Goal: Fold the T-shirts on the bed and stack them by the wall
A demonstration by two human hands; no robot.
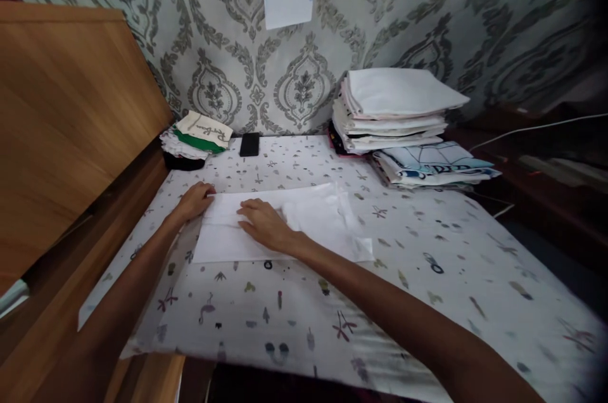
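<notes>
A white folded cloth (pixel 313 213) lies flat on the patterned sheet, its right end layered and slightly rumpled. At its far left corner is my left hand (pixel 196 201), with fingers curled together on the edge. My right hand (pixel 266 223) rests on top of the cloth, left of its middle, fingers stretched out and a little apart. What kind of garment the cloth is, I cannot tell.
The patterned sheet (pixel 403 301) covers the table. At the back right stand a tall stack of folded clothes (pixel 394 99) and a lower pile (pixel 437 162). A smaller clothes pile (pixel 194 137) and a black phone (pixel 249 144) lie back left, near a wooden panel (pixel 71 105).
</notes>
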